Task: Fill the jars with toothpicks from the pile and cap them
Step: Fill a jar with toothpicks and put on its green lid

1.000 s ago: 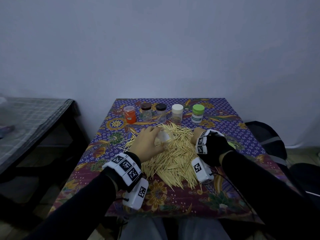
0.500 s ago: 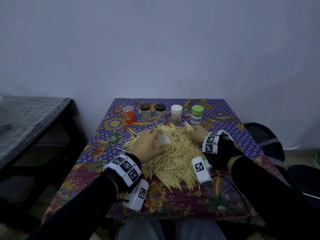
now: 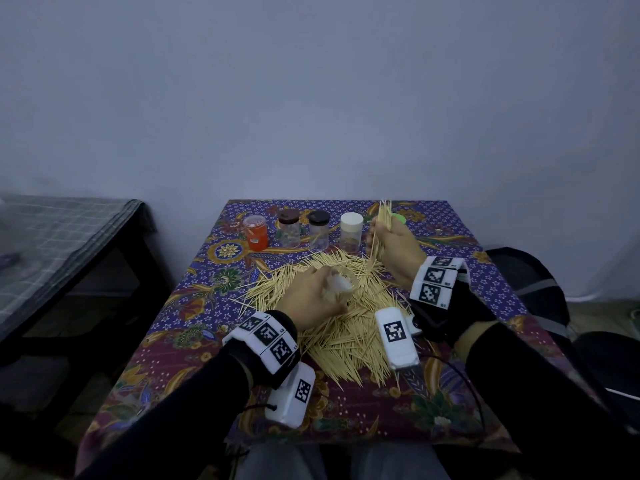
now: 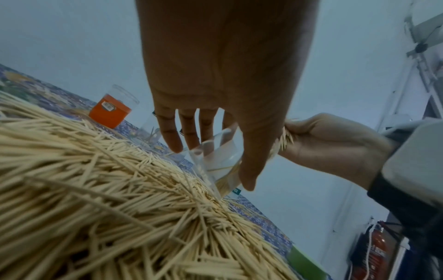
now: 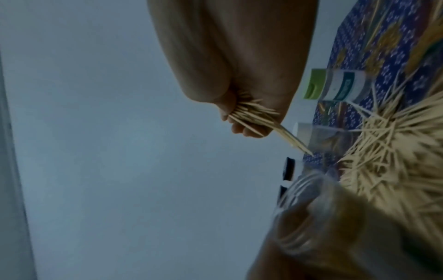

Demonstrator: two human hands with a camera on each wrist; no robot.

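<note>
My left hand [image 3: 311,292] grips an uncapped clear jar [image 3: 341,285] tilted on top of the toothpick pile [image 3: 332,323] in the middle of the table. The left wrist view shows the fingers and thumb wrapped round this jar [image 4: 215,161], with a few toothpicks inside. My right hand [image 3: 389,245] is raised behind the pile, to the jar's far right, fist closed round a bundle of toothpicks [image 3: 383,220] that sticks out above and below. In the right wrist view the bundle [image 5: 254,115] points down toward the pile [image 5: 395,144].
Capped jars stand in a row at the back: orange [image 3: 257,233], brown-lidded [image 3: 289,228], black-lidded [image 3: 318,229], white-lidded [image 3: 351,229], and a green-lidded one [image 5: 335,85] mostly hidden behind my right hand. A dark side table [image 3: 69,244] stands left, a dark bag [image 3: 526,275] right.
My right hand has lifted off the pile with a bundle of toothpicks and moved up and toward the back. The left hand has kept hold of the clear jar on the pile.
</note>
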